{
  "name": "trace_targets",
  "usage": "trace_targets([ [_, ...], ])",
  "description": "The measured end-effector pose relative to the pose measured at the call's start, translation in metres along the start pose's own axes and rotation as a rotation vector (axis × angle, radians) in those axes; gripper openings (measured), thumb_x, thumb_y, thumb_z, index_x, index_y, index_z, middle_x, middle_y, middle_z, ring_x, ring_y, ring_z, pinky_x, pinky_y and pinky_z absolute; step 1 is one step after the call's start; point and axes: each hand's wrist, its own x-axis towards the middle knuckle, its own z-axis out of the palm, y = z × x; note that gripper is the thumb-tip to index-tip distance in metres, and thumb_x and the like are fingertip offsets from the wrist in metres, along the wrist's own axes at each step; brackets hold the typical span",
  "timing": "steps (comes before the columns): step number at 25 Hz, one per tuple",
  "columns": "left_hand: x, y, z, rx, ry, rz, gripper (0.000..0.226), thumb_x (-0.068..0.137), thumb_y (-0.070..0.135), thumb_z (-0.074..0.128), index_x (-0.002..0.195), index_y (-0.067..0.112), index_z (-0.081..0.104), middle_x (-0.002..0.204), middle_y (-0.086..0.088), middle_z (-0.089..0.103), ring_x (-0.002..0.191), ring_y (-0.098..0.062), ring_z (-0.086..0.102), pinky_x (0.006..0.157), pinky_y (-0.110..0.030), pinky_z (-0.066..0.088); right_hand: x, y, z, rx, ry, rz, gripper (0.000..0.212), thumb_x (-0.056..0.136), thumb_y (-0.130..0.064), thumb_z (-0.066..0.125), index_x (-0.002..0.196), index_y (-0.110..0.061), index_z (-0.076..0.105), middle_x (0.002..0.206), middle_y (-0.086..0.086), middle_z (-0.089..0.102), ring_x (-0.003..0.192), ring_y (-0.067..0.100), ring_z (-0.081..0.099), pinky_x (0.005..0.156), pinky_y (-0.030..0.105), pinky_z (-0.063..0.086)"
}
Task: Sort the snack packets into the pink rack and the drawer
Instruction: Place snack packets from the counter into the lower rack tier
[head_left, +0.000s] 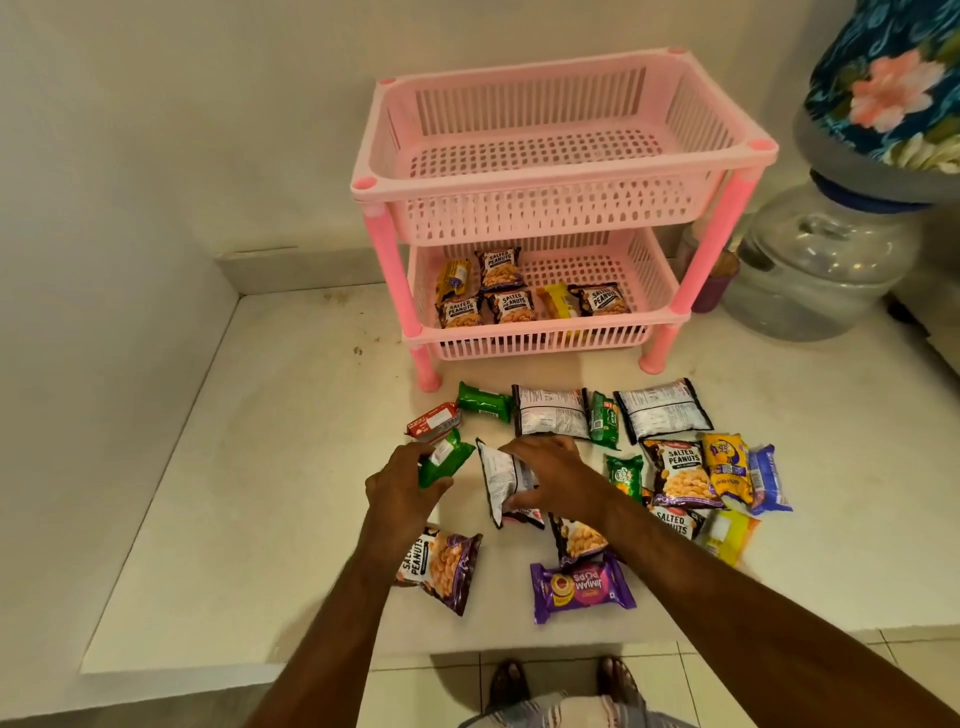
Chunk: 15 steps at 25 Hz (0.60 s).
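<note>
A two-tier pink rack (566, 192) stands at the back of the white counter. Its top basket is empty; the lower basket (540, 340) holds several salted-peanut packets and yellow packets. In front lie several loose snack packets. My left hand (400, 486) grips a green packet (444, 460). My right hand (556, 478) is closed on a white-backed peanut packet (501, 480), lifting its edge. A purple Jim Jam packet (582, 587) and a salted peanuts packet (441, 566) lie nearest me. No drawer is in view.
A clear water jar (826, 270) under a floral-covered container (893, 88) stands at the right. Walls close the left and back. The counter's front edge (363, 660) runs above a tiled floor with my feet.
</note>
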Motion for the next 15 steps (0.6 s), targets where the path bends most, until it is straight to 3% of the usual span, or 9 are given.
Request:
trace_targets([
  [2, 0.007, 0.01, 0.0, -0.222, -0.02, -0.048, 0.048, 0.087, 0.035, 0.076, 0.129, 0.029, 0.054, 0.122, 0.01, 0.06, 0.108, -0.012, 0.063, 0.092, -0.029, 0.051, 0.002, -0.001, -0.015, -0.02, 0.044, 0.029, 0.084, 0.075, -0.059, 0.077, 0.145, -0.025, 0.047, 0.144, -0.004, 0.054, 0.134, 0.016, 0.044, 0.103, 0.028, 0.017],
  [5, 0.023, 0.035, 0.0, -0.455, -0.033, -0.09, 0.04, 0.09, 0.032, 0.074, 0.123, 0.031, 0.053, 0.117, 0.007, 0.061, 0.105, -0.013, 0.063, 0.077, -0.017, 0.05, 0.007, 0.002, -0.044, -0.035, 0.099, 0.069, 0.082, 0.076, -0.051, 0.081, 0.145, -0.021, 0.048, 0.144, -0.001, 0.054, 0.134, 0.019, 0.046, 0.111, 0.034, 0.024],
  [8, 0.041, 0.069, 0.003, -0.619, -0.037, -0.103, 0.035, 0.092, 0.029, 0.071, 0.121, 0.031, 0.051, 0.115, 0.005, 0.063, 0.098, -0.015, 0.067, 0.076, -0.031, 0.06, 0.011, 0.011, -0.079, 0.029, 0.181, 0.086, 0.079, 0.076, -0.04, 0.084, 0.144, -0.022, 0.047, 0.144, 0.0, 0.053, 0.132, 0.019, 0.046, 0.11, 0.038, 0.035],
  [11, 0.064, 0.104, 0.004, -0.742, -0.052, -0.121, 0.03, 0.094, 0.028, 0.069, 0.117, 0.03, 0.05, 0.113, 0.003, 0.064, 0.093, -0.012, 0.071, 0.066, -0.028, 0.062, 0.023, 0.022, -0.119, 0.093, 0.249, 0.096, 0.082, 0.078, -0.036, 0.084, 0.147, -0.023, 0.043, 0.148, 0.001, 0.049, 0.134, 0.017, 0.043, 0.115, 0.042, 0.038],
  [15, 0.109, 0.154, 0.011, -0.808, -0.074, -0.181, 0.03, 0.094, 0.021, 0.067, 0.12, 0.024, 0.052, 0.112, 0.003, 0.064, 0.094, -0.014, 0.071, 0.068, -0.027, 0.062, 0.046, 0.047, -0.169, 0.149, 0.387, 0.053, 0.076, 0.078, -0.025, 0.086, 0.14, -0.008, 0.046, 0.135, 0.011, 0.057, 0.124, 0.026, 0.052, 0.106, 0.044, 0.043],
])
